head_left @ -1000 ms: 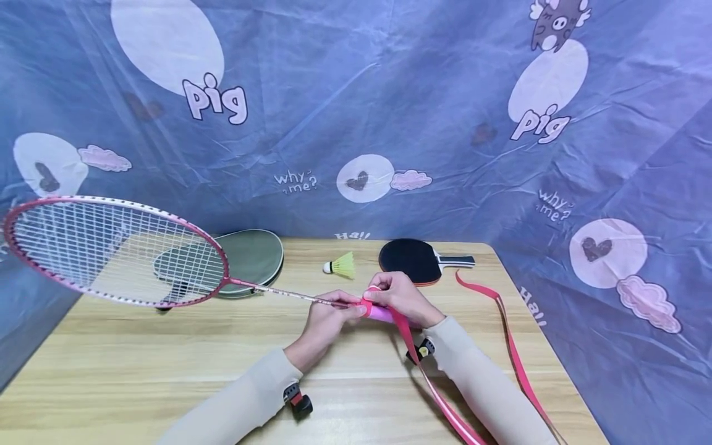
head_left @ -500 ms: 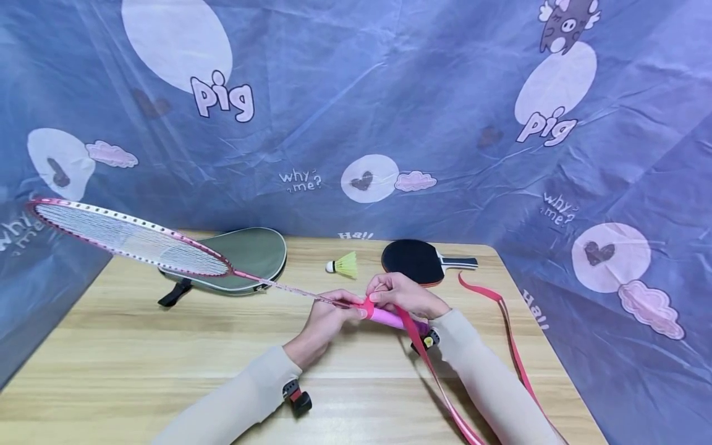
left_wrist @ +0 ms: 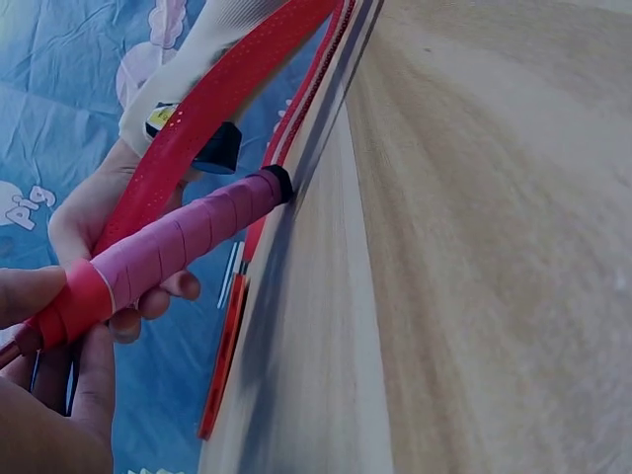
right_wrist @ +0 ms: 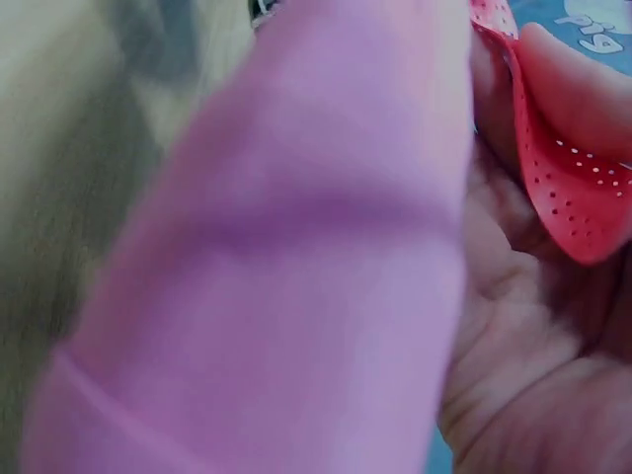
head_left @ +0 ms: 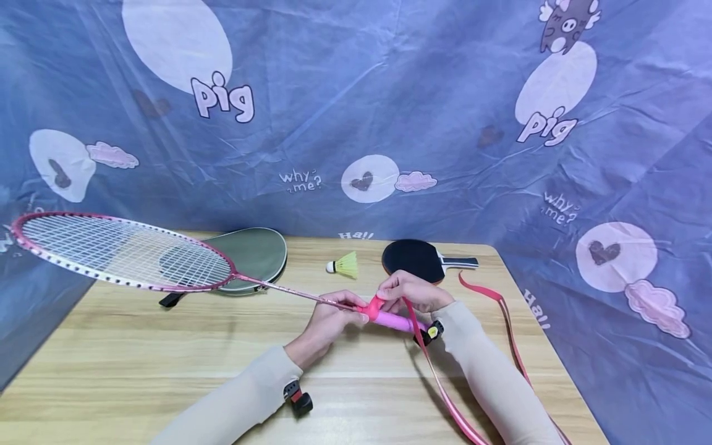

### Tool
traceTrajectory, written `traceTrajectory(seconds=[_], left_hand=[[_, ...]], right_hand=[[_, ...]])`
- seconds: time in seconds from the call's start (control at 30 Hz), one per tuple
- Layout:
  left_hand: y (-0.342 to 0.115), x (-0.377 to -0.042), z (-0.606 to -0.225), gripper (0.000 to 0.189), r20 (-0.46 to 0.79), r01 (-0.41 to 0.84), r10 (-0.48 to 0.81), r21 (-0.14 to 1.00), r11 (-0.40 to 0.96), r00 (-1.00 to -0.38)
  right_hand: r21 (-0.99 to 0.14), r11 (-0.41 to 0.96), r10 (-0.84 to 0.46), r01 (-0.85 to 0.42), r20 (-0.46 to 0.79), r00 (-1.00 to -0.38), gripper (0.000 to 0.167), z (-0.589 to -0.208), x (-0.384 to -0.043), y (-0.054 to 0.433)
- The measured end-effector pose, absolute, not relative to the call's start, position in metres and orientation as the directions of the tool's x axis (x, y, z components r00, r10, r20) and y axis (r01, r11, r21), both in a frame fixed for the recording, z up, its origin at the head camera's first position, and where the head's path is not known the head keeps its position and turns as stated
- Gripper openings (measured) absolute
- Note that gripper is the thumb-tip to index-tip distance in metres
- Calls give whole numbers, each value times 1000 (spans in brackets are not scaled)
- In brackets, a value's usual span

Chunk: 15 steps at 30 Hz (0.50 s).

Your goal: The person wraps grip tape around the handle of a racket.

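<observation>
Left of the left hand (head_left: 330, 318), the racket (head_left: 236, 275) has rolled, its white rim now on the near side. The right hand (head_left: 411, 292) has shifted away from the left, and the tape (head_left: 374, 307) between them shows longer.

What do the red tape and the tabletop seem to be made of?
Red tape: probably soft synthetic, fairly matte; it bends freely and shows tiny holes.
Tabletop: wood or wood-look laminate, satin; grain streaks show, but don't settle which.

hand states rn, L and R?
Left hand: closed, holding the racket handle at its red-wrapped end.
Right hand: closed, pinching the red tape.
</observation>
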<state>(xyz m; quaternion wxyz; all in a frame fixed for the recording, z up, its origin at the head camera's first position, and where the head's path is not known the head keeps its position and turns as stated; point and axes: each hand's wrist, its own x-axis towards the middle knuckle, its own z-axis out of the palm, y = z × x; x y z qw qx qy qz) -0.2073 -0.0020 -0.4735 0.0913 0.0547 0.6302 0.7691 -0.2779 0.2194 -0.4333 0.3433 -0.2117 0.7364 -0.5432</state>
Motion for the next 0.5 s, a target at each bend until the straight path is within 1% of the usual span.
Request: traceTrajectory(seconds=[0.07, 0.2, 0.27, 0.33, 0.43, 0.5], left_hand=[[-2, -207, -474, 32, -31, -72, 212, 979, -189, -977], [-2, -208, -475, 32, -28, -66, 208, 981, -180, -978], [-2, -208, -476, 31, -16, -54, 209, 983, -176, -978], [-2, -207, -476, 30, -2, -39, 213, 984, -171, -977], [-1, -206, -477, 28, 25, -14, 219, 985, -172, -975], [-1, -206, -477, 28, 37, -2, 214, 984, -179, -976]], right_hand=[[-948, 312, -694, 65, -274, -666, 26, -434, -278, 220], [-961, 261, -690, 87, -249, -680, 28, -439, -276, 219], [-969, 233, -682, 83, -223, -697, 26, -440, -274, 217], [-974, 221, -664, 53, -189, -723, 22, -442, -272, 214], [-971, 240, -625, -16, -142, -767, 21, -445, -269, 209], [-967, 252, -600, -37, -126, -790, 19, -448, -267, 207]])
